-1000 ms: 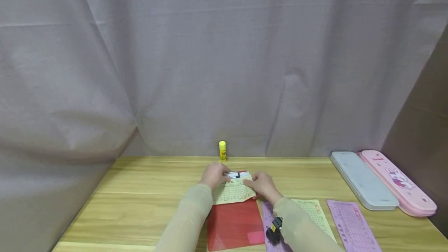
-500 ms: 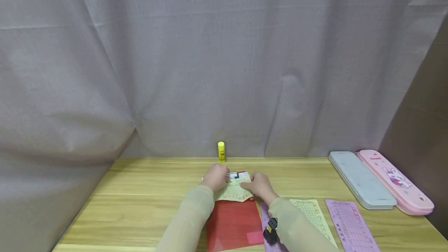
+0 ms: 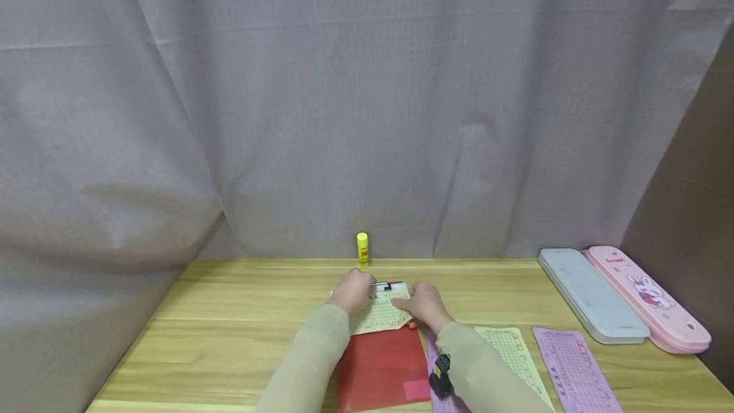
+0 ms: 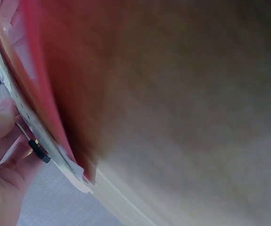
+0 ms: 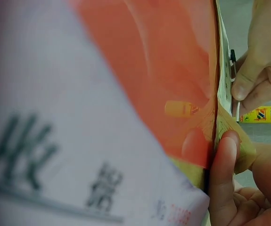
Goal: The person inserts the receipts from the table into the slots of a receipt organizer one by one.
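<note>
A red folder [image 3: 381, 368] with a pink label lies in front of me, a yellow printed form [image 3: 380, 312] across its top part. At the top edge runs a thin metal fastener bar with black end pieces [image 4: 39, 151]. My left hand [image 3: 352, 292] pinches this bar between thumb and fingers, as the right wrist view also shows. My right hand [image 3: 425, 306] grips the form's right edge together with the folder, thumb on top. In the right wrist view the paper curls beside the right fingers [image 5: 224, 165].
A yellow glue stick [image 3: 362, 250] stands behind the hands by the grey curtain. Right of the folder lie a purple form [image 3: 436, 362], partly under the right forearm, a yellow form [image 3: 510, 349] and another purple form [image 3: 576, 368]. A grey-white case [image 3: 593, 295] and a pink pencil case [image 3: 650, 298] lie far right.
Both hands keep their grips, with only small shifts. The left fingers have moved slightly over the bar, and the yellow form's lower edge has changed shape a little.
</note>
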A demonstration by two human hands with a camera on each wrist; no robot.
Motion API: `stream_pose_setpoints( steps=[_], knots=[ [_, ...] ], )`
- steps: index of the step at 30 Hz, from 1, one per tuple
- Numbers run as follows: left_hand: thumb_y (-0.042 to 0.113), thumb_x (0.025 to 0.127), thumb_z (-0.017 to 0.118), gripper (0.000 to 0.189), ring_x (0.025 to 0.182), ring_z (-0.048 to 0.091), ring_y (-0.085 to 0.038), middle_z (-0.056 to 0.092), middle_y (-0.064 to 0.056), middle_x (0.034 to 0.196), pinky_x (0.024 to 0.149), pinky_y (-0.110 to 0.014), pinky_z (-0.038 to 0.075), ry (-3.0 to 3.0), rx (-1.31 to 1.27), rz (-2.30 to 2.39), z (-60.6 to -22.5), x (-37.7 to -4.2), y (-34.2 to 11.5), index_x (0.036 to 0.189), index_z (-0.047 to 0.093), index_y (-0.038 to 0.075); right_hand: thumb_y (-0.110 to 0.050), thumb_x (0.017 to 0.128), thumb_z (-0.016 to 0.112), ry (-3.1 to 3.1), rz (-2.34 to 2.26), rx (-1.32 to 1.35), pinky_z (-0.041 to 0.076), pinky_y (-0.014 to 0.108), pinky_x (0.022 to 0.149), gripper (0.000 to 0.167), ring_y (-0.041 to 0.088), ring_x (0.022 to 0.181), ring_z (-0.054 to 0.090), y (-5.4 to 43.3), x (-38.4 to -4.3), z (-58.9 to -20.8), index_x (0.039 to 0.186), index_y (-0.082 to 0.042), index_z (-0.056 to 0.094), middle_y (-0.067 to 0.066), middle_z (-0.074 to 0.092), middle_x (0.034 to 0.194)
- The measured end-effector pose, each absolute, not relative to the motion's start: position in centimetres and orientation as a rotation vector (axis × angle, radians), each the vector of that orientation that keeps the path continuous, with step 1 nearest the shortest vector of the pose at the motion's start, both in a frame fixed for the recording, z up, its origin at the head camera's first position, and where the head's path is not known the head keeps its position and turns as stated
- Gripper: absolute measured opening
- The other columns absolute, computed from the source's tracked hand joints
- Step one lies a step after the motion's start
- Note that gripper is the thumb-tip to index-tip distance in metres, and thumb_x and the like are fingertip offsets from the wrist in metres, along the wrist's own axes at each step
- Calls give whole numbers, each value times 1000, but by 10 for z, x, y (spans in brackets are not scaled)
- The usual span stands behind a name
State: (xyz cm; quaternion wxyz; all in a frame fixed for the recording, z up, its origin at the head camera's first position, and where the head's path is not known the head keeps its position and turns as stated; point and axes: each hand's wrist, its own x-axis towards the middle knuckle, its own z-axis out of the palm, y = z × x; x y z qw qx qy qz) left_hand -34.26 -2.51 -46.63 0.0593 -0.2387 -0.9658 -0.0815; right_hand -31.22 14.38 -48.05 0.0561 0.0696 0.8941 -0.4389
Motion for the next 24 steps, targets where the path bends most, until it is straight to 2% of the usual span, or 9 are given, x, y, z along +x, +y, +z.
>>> stream_pose_setpoints(
  steps=[6,15,24],
  knots=[
    [16,88,68,9,86,67,-13,73,3,87,80,-28,55,-2940,-704,-257,-466,-344,-25,92,76,14,-21,80,76,2712,-1323,221,40,17,34,34,7,36,46,143,-313,-478,75,-6,47,5,49,66],
    [17,86,69,9,84,68,-13,73,2,85,78,-28,55,-2907,-732,-252,-466,-345,-25,90,76,13,-23,81,76,2702,-1324,251,40,17,34,36,7,35,47,142,-315,-477,70,-8,44,3,49,62],
    [16,82,73,7,83,67,-14,73,3,84,78,-28,54,-2892,-746,-270,-468,-345,-25,88,76,13,-31,82,74,2770,-1207,200,37,17,30,38,5,29,45,139,-317,-475,63,-7,51,2,51,46]
  ],
)
